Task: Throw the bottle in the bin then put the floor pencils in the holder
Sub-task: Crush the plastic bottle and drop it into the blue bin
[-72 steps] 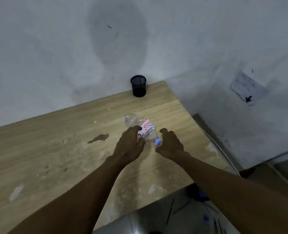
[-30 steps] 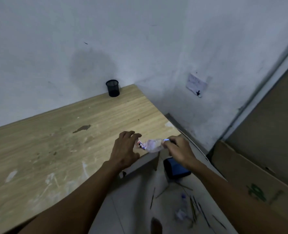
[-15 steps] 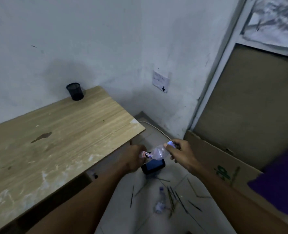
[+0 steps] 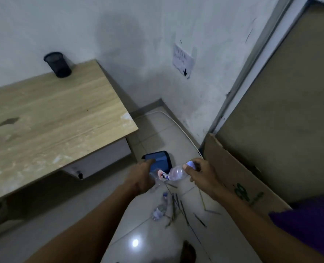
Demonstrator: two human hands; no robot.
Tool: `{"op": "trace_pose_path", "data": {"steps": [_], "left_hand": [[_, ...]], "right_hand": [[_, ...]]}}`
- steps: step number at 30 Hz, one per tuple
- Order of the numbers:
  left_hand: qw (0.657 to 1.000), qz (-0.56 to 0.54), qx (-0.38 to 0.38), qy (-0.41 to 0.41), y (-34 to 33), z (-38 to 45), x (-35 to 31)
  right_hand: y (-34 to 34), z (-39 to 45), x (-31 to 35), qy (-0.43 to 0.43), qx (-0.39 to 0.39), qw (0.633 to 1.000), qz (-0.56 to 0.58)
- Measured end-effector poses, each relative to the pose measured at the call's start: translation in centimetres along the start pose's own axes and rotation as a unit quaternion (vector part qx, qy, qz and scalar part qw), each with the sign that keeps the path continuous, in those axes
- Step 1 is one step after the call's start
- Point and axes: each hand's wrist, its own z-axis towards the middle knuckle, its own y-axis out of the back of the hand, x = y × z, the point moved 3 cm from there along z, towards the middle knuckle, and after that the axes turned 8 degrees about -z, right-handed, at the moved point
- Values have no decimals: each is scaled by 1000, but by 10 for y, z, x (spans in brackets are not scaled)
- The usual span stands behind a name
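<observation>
A crushed clear plastic bottle [image 4: 170, 174] with a red and white label hangs between my two hands above the floor. My left hand [image 4: 141, 177] grips its base end and my right hand [image 4: 200, 172] grips its blue-capped neck. Just behind the bottle a blue bin [image 4: 158, 161] stands on the floor beside the desk. Several dark pencils [image 4: 178, 206] lie scattered on the tiles below my hands. The black mesh holder [image 4: 57, 64] stands at the desk's far corner against the wall.
The wooden desk [image 4: 49, 122] fills the left. A second plastic bottle [image 4: 159, 208] lies on the floor among the pencils. A cardboard sheet [image 4: 239, 177] leans against a door on the right. A white cable [image 4: 176, 123] runs along the wall's base.
My hands lifted the bottle off the desk and carried it right and down, over the floor by the blue bin. My view turned right, away from the desk.
</observation>
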Motion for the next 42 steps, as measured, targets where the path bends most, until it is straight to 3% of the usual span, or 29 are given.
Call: {"op": "trace_pose_path", "data": {"steps": [11, 21, 34, 42], "left_hand": [[997, -19, -7, 80, -81, 86, 64], [994, -9, -82, 69, -155, 197, 165], [979, 87, -183, 26, -250, 333, 264], [965, 69, -251, 35, -276, 343, 286]], "right_hand": [[-39, 77, -106, -16, -7, 999, -31], [-128, 167, -200, 109, -86, 988, -70], [-212, 235, -300, 325, -150, 928, -102], [-247, 254, -327, 310, -144, 924, -174]]}}
